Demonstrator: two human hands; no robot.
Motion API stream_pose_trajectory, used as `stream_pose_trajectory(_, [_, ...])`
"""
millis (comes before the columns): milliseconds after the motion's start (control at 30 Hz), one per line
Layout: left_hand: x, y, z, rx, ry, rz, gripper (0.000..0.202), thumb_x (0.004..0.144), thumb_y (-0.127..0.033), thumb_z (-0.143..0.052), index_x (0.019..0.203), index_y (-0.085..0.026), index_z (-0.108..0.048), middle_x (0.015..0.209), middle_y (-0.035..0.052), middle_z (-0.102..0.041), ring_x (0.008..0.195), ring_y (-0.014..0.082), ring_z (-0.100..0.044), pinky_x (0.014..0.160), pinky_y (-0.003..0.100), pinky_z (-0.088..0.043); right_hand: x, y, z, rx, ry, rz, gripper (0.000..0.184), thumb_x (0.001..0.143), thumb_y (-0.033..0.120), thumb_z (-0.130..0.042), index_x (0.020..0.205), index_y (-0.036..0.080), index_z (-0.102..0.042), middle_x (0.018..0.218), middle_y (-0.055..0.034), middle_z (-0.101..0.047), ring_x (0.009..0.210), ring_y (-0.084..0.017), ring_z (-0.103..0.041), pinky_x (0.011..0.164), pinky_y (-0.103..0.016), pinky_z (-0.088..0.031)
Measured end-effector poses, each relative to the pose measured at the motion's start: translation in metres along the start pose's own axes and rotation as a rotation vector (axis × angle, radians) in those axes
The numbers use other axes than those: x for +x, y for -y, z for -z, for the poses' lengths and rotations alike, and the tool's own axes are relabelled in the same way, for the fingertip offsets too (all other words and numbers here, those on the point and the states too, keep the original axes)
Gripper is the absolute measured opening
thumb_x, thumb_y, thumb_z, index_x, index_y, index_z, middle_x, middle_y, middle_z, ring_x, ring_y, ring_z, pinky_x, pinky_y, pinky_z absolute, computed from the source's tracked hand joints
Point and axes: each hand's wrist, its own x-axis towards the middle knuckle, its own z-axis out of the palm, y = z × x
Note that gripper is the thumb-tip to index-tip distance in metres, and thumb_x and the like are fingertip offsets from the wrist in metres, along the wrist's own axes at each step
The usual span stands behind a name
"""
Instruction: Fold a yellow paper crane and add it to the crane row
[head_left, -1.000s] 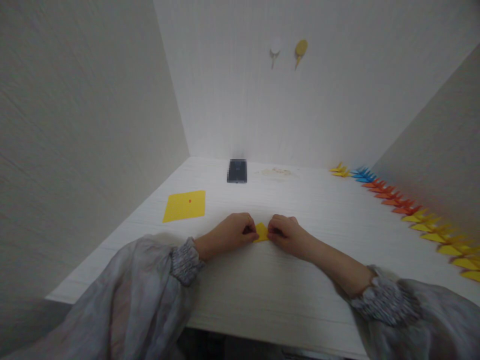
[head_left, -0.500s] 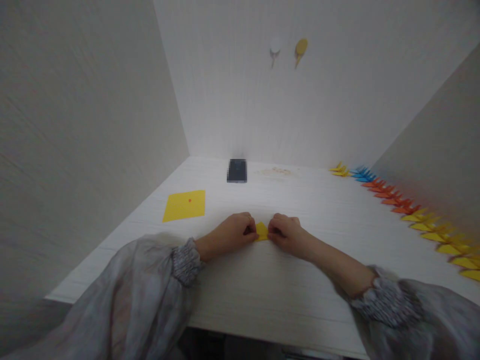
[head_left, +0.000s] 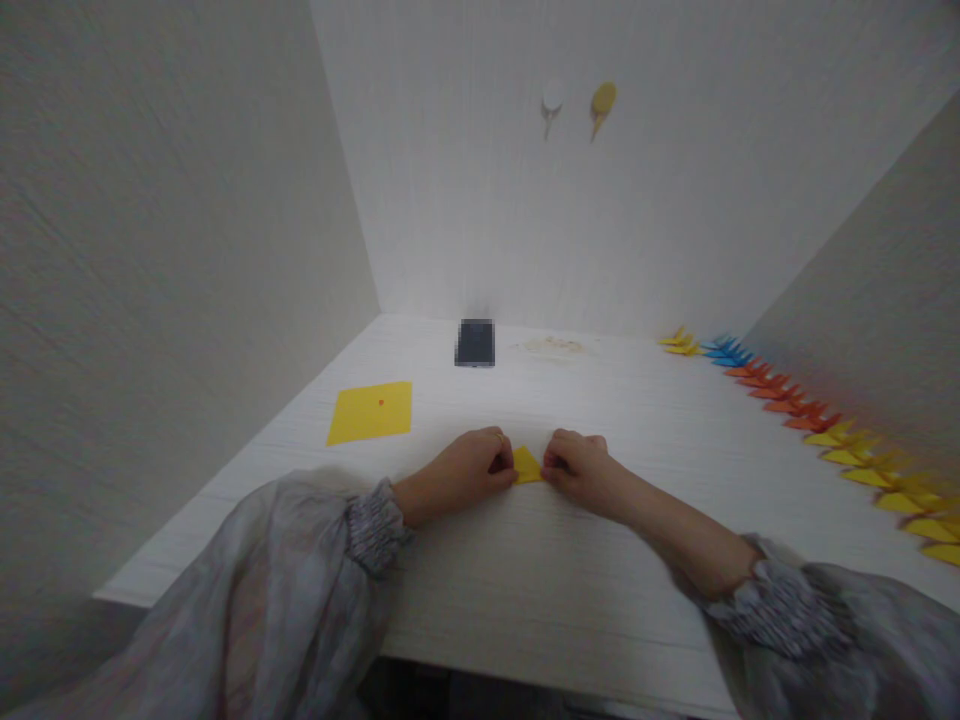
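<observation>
farthest left, out past the left fingers and a little beyond them, a flat yellow sheet (head_left: 370, 412) with a small red mark (head_left: 381, 403) lies on the white table (head_left: 450, 600). the left hand (head_left: 469, 470) comes in next, its fingers curled and its thumb and fingertip pinching the left corner of the small folded yellow paper (head_left: 527, 466). beyond those fingers, near the back wall (head_left: 465, 200), stands or lies a dark, blurred-out block (head_left: 475, 343). the folded paper itself sits right between the two sets of fingers, its point facing away from the person. at its right corner the right hand (head_left: 581, 465) has its fingers bent in and seems to grip the edge, though how firmly i can't tell. well to the right of the right fingers, a row of folded paper figures (head_left: 810, 412) runs along the table in yellow, blue, orange and yellow again. the step in hand looks like shaping or creasing a small fold; as i judge it, the next move calls for keeping both corners lined up and pressing lightly with the fingertips, so the paper doesn't skew.
</observation>
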Motion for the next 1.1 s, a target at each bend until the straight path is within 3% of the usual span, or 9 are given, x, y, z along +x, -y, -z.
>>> stream_pose_trajectory(300, [-0.001, 0.001, 0.000, -0.008, 0.003, -0.024, 0.009, 0.070, -0.023, -0.049, 0.069, -0.015, -0.051, 0.070, 0.0002, -0.051, 0.061, 0.0097, -0.045, 0.057, 0.022, -0.036, 0.003, -0.007, 0.001, 0.026, 0.016, 0.036, 0.009, 0.069, 0.013, -0.050, 0.062, 0.016, -0.054, 0.072, -0.0022, -0.053, 0.071, -0.014, -0.047, 0.068, -0.030, -0.030])
stream_pose_trajectory(500, [0.000, -0.002, 0.003, -0.032, 0.020, -0.034, 0.008, 0.069, -0.022, -0.050, 0.067, -0.014, -0.052, 0.069, 0.0003, -0.051, 0.060, 0.0092, -0.045, 0.056, 0.021, -0.035, 0.002, -0.024, 0.006, 0.357, 0.066, -0.024, 0.010, 0.071, 0.020, -0.049, 0.062, 0.016, -0.048, 0.060, 0.0018, -0.045, 0.058, -0.011, -0.041, 0.053, -0.023, -0.032])
stream_pose_trajectory(633, [0.001, 0.000, 0.001, -0.030, 0.013, -0.034, 0.008, 0.068, -0.022, -0.050, 0.066, -0.014, -0.052, 0.069, 0.0002, -0.050, 0.058, 0.0086, -0.044, 0.055, 0.021, -0.034, 0.001, -0.032, 0.006, 0.528, 0.098, 0.088, 0.013, 0.073, 0.026, -0.050, 0.066, 0.015, -0.050, 0.061, 0.0022, -0.044, 0.056, -0.010, -0.040, 0.051, -0.022, -0.033])
stream_pose_trajectory(1100, [0.001, -0.002, 0.001, -0.043, 0.020, -0.010, 0.010, 0.069, -0.023, -0.050, 0.068, -0.014, -0.054, 0.070, 0.0003, -0.051, 0.058, 0.0084, -0.044, 0.055, 0.021, -0.036, -0.004, -0.025, 0.003, 0.367, 0.012, 0.219, 0.003, 0.069, 0.018, -0.056, 0.067, 0.016, -0.056, 0.067, 0.0006, -0.052, 0.060, -0.010, -0.044, 0.055, -0.022, -0.034])
